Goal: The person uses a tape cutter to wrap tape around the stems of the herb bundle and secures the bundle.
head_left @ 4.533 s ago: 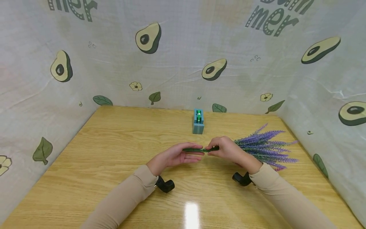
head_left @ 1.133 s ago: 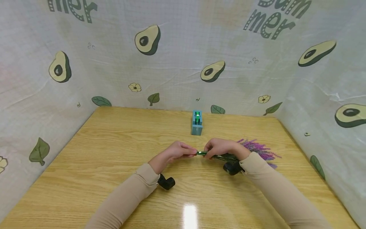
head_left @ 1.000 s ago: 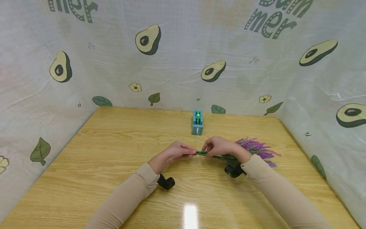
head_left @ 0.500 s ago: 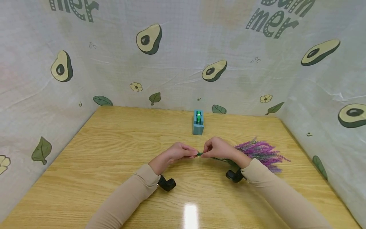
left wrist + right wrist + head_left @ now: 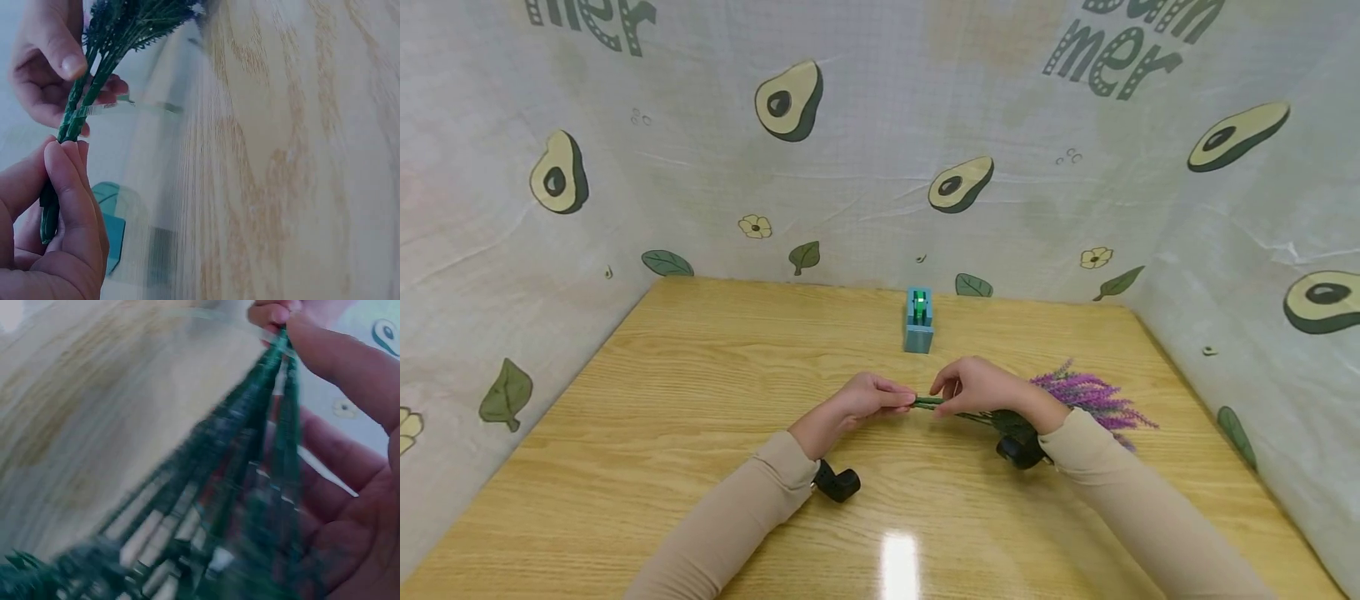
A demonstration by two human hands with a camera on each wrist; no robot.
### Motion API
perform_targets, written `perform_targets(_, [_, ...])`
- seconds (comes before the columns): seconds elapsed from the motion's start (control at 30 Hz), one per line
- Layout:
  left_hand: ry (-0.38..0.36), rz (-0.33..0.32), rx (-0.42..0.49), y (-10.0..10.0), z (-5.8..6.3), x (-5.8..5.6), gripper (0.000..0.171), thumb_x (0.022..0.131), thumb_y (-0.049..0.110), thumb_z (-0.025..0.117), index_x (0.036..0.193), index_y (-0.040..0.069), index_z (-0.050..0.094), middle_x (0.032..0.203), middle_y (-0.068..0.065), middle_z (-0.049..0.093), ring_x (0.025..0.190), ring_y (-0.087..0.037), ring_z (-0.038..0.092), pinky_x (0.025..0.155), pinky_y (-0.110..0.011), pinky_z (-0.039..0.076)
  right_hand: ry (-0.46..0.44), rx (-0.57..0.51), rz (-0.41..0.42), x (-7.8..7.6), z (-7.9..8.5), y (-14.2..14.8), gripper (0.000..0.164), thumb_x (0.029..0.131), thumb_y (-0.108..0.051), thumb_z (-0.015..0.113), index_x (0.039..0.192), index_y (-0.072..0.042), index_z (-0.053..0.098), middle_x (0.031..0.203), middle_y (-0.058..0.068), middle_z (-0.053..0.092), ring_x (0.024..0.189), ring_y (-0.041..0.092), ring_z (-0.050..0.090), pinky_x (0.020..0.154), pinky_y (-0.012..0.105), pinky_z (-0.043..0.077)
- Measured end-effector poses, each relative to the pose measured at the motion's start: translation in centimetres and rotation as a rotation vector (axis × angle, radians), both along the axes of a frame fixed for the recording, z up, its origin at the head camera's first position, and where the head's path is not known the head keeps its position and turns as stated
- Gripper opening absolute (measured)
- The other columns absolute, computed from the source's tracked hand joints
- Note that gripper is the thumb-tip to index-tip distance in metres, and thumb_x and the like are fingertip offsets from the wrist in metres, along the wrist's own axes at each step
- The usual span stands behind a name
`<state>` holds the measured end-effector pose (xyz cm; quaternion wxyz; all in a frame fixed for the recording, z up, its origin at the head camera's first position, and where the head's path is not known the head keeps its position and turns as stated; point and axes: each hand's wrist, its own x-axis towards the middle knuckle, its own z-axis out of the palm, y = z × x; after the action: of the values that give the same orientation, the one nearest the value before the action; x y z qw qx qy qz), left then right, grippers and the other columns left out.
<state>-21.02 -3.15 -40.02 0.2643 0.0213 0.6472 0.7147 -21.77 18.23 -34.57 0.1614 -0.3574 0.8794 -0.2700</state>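
Note:
A bunch of artificial lavender (image 5: 1090, 398) lies sideways, its purple-pink heads to the right and its green stems (image 5: 928, 402) between the two hands. My left hand (image 5: 867, 397) pinches the stem ends between thumb and fingers. My right hand (image 5: 981, 387) curls round the stems a little farther up, thumb on one side and fingers behind, a gap showing between thumb and index finger. In the left wrist view, a strip of clear tape (image 5: 119, 109) crosses the stems between the hands, its free end reaching right. The right forearm hides part of the flower heads.
A blue tape dispenser (image 5: 919, 323) with a green roll stands behind the hands on the wooden table (image 5: 760, 333). Black wrist cameras hang below both wrists. A printed cloth (image 5: 865, 208) encloses the table's back and sides.
Over several seconds, my left hand has gone from open fingers under the stems to pinching their ends. The bunch has turned, showing pinker heads. Lately my right fingertips have parted from a tighter pinch.

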Motion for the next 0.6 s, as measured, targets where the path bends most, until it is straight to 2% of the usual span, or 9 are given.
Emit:
perform_targets(0.1, [-0.001, -0.001, 0.011, 0.1, 0.2, 0.1, 0.023, 0.088, -0.006, 0.059, 0.109, -0.014, 0.062, 0.105, -0.021, 0.065, 0.081, -0.014, 0.066, 0.084, -0.033, 0.05, 0.069, 0.027, -0.002, 0.1, -0.5, -0.4, 0.016, 0.079, -0.024, 0.075, 0.079, -0.01, 0.069, 0.065, -0.008, 0.058, 0.054, 0.005, 0.049, 0.051, 0.022, 0.043])
perform_targets(0.2, [-0.011, -0.006, 0.025, 0.2, 0.3, 0.2, 0.024, 0.088, -0.006, 0.058, 0.11, -0.014, 0.062, 0.106, -0.02, 0.064, 0.083, -0.014, 0.066, 0.086, -0.033, 0.05, 0.156, 0.07, -0.048, 0.4, -1.3, -1.0, 0.023, 0.079, -0.026, 0.075, 0.063, -0.016, 0.061, 0.053, -0.011, 0.049, 0.046, 0.002, 0.037, 0.045, 0.019, 0.032])
perform_targets(0.3, [-0.022, -0.001, 0.023, 0.3, 0.4, 0.2, 0.024, 0.089, -0.004, 0.058, 0.11, -0.014, 0.062, 0.102, -0.018, 0.066, 0.079, -0.012, 0.066, 0.085, -0.032, 0.05, 0.246, 0.098, -0.067, 0.6, -1.7, -1.3, 0.028, 0.08, -0.023, 0.071, 0.058, -0.018, 0.054, 0.05, -0.012, 0.04, 0.044, 0.002, 0.03, 0.044, 0.018, 0.027])
perform_targets(0.37, [-0.025, 0.008, 0.02, 0.3, 0.4, 0.2, 0.023, 0.089, -0.004, 0.058, 0.109, -0.014, 0.062, 0.098, -0.016, 0.067, 0.076, -0.01, 0.065, 0.083, -0.03, 0.05, 0.267, 0.097, -0.049, 0.7, -1.8, -1.3, 0.027, 0.081, -0.021, 0.069, 0.059, -0.018, 0.053, 0.051, -0.012, 0.038, 0.044, 0.002, 0.029, 0.044, 0.018, 0.026])
perform_targets(0.43, [-0.027, 0.014, 0.02, 0.2, 0.4, 0.2, 0.023, 0.089, -0.004, 0.058, 0.109, -0.015, 0.062, 0.097, -0.016, 0.067, 0.075, -0.01, 0.065, 0.083, -0.029, 0.051, 0.223, 0.075, -0.007, 0.5, -1.8, -1.3, 0.027, 0.085, -0.018, 0.066, 0.061, -0.016, 0.053, 0.051, -0.011, 0.04, 0.044, 0.002, 0.031, 0.045, 0.018, 0.027])
perform_targets(0.47, [-0.025, 0.012, 0.022, 0.2, 0.4, 0.2, 0.023, 0.089, -0.004, 0.058, 0.109, -0.015, 0.062, 0.097, -0.016, 0.067, 0.075, -0.01, 0.066, 0.083, -0.03, 0.051, 0.166, 0.064, 0.006, 0.5, -1.8, -1.2, 0.028, 0.087, -0.017, 0.065, 0.061, -0.015, 0.054, 0.051, -0.01, 0.041, 0.043, 0.002, 0.031, 0.045, 0.018, 0.028])
perform_targets(0.53, [-0.018, 0.006, 0.026, 0.2, 0.4, 0.2, 0.023, 0.089, -0.005, 0.058, 0.109, -0.015, 0.061, 0.1, -0.018, 0.066, 0.078, -0.012, 0.066, 0.084, -0.031, 0.05, 0.007, 0.025, 0.017, 0.3, -1.5, -1.1, 0.028, 0.089, -0.015, 0.064, 0.062, -0.01, 0.055, 0.051, -0.005, 0.045, 0.043, 0.005, 0.034, 0.046, 0.02, 0.03])
perform_targets(0.6, [-0.017, -0.003, 0.03, 0.2, 0.4, 0.2, 0.023, 0.089, -0.005, 0.058, 0.11, -0.015, 0.061, 0.103, -0.02, 0.065, 0.08, -0.013, 0.066, 0.086, -0.033, 0.049, -0.172, 0.002, -0.01, 0.1, -1.1, -1.0, 0.03, 0.089, -0.014, 0.064, 0.062, -0.004, 0.057, 0.052, 0.0, 0.048, 0.044, 0.008, 0.035, 0.048, 0.022, 0.032])
